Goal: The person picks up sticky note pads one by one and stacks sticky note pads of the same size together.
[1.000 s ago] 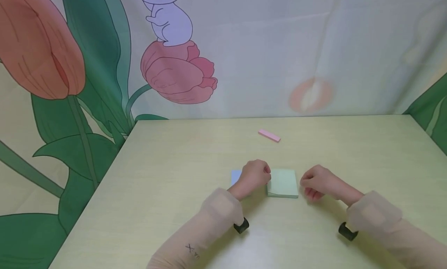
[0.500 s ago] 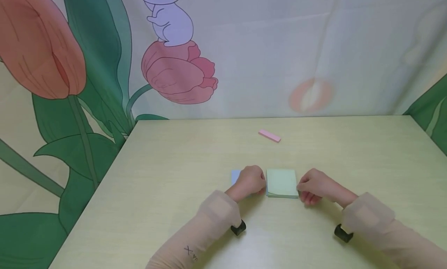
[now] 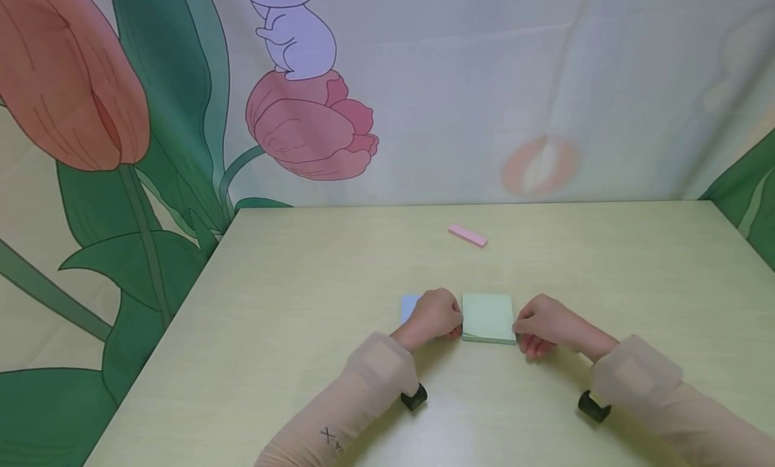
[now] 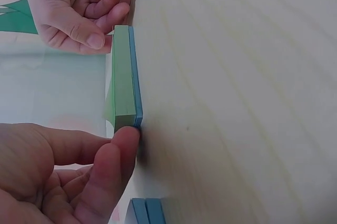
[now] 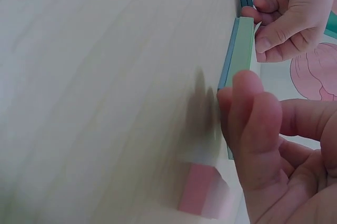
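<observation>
A pale green sticky note pad lies on a thinner blue pad, the two stacked flat with edges nearly in line. A corner of the top green sheet curls up in both wrist views. My left hand holds the stack's left side, fingertips at its end. From the right, my right hand holds the opposite side, thumb and fingers bent at the edge. Two blue pads sit beside my left hand, mostly covered by it in the head view.
A narrow pink block lies farther back on the pale wooden table. Another pink block shows close by my right hand in the right wrist view. A printed curtain hangs behind the table.
My left hand has drawn back off the top of the stack to its left edge. My right hand has come in from the right to the opposite edge.
</observation>
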Available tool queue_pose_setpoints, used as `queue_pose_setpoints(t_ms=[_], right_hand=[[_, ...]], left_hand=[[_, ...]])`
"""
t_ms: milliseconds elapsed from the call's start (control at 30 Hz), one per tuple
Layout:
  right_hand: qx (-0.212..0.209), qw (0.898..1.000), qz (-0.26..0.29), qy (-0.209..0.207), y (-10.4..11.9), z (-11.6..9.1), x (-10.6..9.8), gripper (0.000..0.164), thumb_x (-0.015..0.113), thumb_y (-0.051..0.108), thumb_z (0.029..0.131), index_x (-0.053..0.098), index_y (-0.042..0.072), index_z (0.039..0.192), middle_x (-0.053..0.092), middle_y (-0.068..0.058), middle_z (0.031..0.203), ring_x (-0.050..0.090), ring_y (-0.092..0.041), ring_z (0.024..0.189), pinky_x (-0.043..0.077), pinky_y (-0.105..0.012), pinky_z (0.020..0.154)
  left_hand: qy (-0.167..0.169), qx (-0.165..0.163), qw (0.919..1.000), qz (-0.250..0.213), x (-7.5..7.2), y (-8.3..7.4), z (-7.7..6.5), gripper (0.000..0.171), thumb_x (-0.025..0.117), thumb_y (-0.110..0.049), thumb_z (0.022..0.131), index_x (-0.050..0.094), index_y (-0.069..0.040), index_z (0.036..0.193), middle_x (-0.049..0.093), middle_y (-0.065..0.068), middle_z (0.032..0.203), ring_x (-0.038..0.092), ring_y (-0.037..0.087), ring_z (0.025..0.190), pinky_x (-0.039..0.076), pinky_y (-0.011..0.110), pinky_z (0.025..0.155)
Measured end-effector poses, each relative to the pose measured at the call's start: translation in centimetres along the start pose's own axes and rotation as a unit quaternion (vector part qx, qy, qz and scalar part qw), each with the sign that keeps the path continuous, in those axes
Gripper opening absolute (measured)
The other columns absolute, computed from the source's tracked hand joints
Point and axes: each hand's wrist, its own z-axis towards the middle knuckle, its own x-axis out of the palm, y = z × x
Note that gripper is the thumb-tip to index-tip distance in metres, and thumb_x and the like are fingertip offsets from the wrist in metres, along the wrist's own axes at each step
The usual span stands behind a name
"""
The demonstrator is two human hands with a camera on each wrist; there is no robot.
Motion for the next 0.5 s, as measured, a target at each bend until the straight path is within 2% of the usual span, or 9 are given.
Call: queue_pose_setpoints(t_ms=[500], right_hand=[[-0.011, 1.0, 0.02, 0.0, -0.04, -0.45, 0.28, 0.018, 0.049, 0.006, 0.086, 0.061, -0.007, 0.081, 0.058, -0.004, 0.058, 0.055, -0.01, 0.046, 0.047, -0.023, 0.046]], left_hand=[[0.003, 0.022, 0.9997, -0.01, 0.06, 0.42, 0.06, 0.029, 0.05, -0.006, 0.083, 0.065, -0.007, 0.058, 0.062, 0.004, 0.054, 0.046, 0.009, 0.043, 0.032, 0.019, 0.043]])
